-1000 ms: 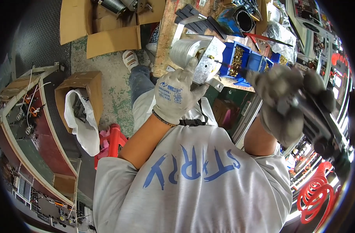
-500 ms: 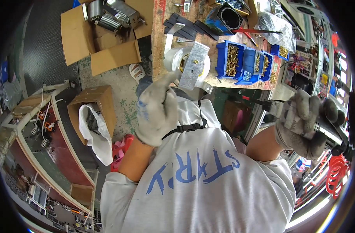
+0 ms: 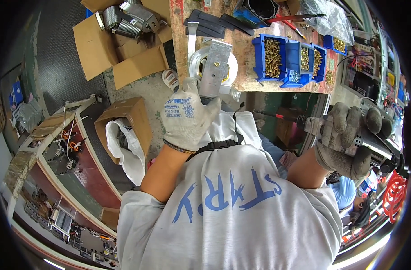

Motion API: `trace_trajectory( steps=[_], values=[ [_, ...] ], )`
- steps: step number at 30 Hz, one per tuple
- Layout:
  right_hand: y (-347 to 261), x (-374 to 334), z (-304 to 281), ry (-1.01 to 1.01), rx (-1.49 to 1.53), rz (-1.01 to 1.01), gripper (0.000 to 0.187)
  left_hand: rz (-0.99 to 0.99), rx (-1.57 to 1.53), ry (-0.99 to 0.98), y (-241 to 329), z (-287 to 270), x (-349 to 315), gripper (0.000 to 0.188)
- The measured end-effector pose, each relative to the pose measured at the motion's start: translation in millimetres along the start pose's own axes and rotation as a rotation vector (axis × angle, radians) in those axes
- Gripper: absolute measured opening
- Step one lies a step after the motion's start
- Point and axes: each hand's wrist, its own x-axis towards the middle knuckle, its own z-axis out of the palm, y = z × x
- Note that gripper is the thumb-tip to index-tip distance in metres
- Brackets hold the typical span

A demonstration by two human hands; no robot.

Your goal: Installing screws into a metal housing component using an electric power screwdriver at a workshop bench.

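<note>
My left hand (image 3: 184, 114), in a pale work glove, is at the near left edge of a white round part (image 3: 231, 72) on the bench. Its thumb is spread away from the fingers, near the lower end of a flat metal bracket (image 3: 216, 60) lying across that part. A brass-coloured screw (image 3: 216, 64) sits in the bracket. Some fingertips are hidden from view. Off to the right, my right hand (image 3: 345, 141), in a darker soiled glove, is closed around a power screwdriver (image 3: 372, 146). Its long bit (image 3: 277, 116), with a red band, points left, below the bench edge.
Blue bins (image 3: 272, 58) of brass screws line the bench's (image 3: 248, 83) right part. Black strips (image 3: 210, 24), a red-handled tool (image 3: 295, 29) and a plastic bag (image 3: 329, 20) lie farther back. A cardboard box (image 3: 93, 49) of metal coils stands left. Another person (image 3: 347, 193) is at lower right.
My left hand has come down against the near side of the round part, its thumb spreading. The right hand keeps the screwdriver, nearly in place. The view has shifted slightly, and another person now shows at right.
</note>
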Motion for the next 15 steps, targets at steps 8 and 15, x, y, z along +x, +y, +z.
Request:
trace_trajectory(
  steps=[8, 15],
  values=[
    [-1, 2, 2, 0.021, -0.038, -0.056, 0.049, 0.054, -0.145, 0.105, -6, 13, -9, 0.051],
    [6, 5, 12, 0.097, 0.039, -0.092, 0.051, 0.016, -0.463, -0.046, -10, -8, -33, 0.042]
  ],
)
